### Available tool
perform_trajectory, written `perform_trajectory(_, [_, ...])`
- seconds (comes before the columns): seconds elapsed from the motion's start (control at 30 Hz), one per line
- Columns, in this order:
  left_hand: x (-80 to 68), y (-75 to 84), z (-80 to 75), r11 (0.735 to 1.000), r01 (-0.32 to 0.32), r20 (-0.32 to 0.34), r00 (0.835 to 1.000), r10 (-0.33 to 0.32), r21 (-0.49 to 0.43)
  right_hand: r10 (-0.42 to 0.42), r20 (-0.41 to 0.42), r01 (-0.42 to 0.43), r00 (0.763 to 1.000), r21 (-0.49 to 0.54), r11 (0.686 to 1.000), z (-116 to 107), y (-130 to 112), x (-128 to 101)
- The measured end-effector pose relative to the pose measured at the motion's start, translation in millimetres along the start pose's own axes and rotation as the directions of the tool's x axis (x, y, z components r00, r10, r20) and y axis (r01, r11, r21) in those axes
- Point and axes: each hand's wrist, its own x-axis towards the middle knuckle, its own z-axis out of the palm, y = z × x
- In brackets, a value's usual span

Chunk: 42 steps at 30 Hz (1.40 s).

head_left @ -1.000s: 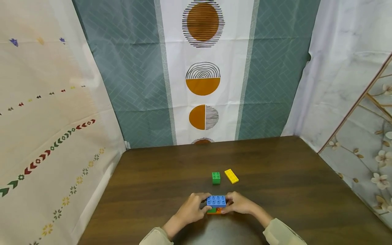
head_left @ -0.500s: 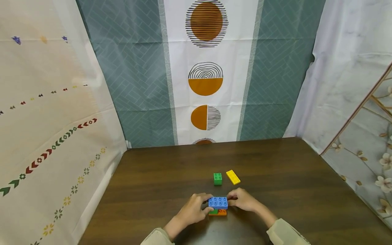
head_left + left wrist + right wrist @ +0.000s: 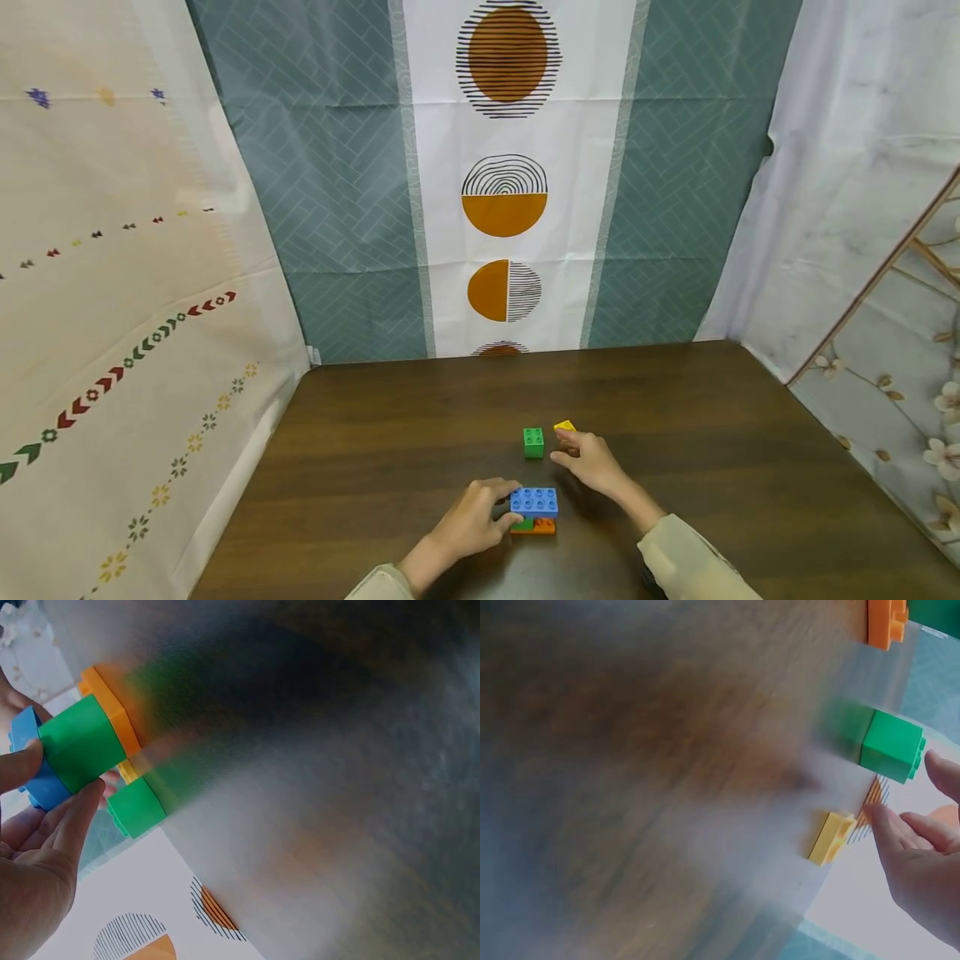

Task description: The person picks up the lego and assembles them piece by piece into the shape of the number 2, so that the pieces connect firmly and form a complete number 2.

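Note:
My left hand (image 3: 472,518) grips a blue brick (image 3: 534,501) between thumb and fingers. This brick tops a stack, over a green brick (image 3: 82,742) and a flat orange brick (image 3: 112,709) that sits on the table. The orange brick's studs show uncovered at the right. My right hand (image 3: 597,465) reaches over a flat yellow brick (image 3: 564,425) and hides most of it in the head view. From the right wrist, this yellow brick (image 3: 829,840) lies apart from the loosely extended fingers. Beside it, left of the right hand, stands a small green brick (image 3: 533,443).
The dark wooden table (image 3: 390,417) runs back to a patterned curtain (image 3: 345,217). A cream cloth (image 3: 150,333) hangs along the left side and a floral one (image 3: 847,250) along the right.
My right hand has left the side of the stack and moved forward to the yellow brick, covering most of it. The left hand stays on the blue brick.

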Motion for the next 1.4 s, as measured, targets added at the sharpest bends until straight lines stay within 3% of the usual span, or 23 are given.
perform_trajectory(0.27, [-1.5,-0.4,-3.1,1.000,0.017,0.024,1.000,-0.016,-0.015,0.025,0.069,-0.022,0.997,-0.047,0.999,16,-11,16])
perform_trajectory(0.57, [-3.0,2.6,0.5,1.000,0.007,0.033,0.999,-0.006,-0.023,0.014,0.050,-0.017,0.999,0.055,0.998,32,-7,26])
perform_trajectory(0.8, [-1.9,-0.3,1.0,1.000,-0.003,0.015,1.000,0.003,-0.009,0.048,0.026,-0.049,0.999,0.046,0.998,40,-6,31])
perform_trajectory(1.4, [-0.4,-1.8,-2.7,1.000,0.026,0.033,0.999,-0.026,0.013,0.081,0.032,-0.082,0.996,0.039,0.996,24,-11,19])
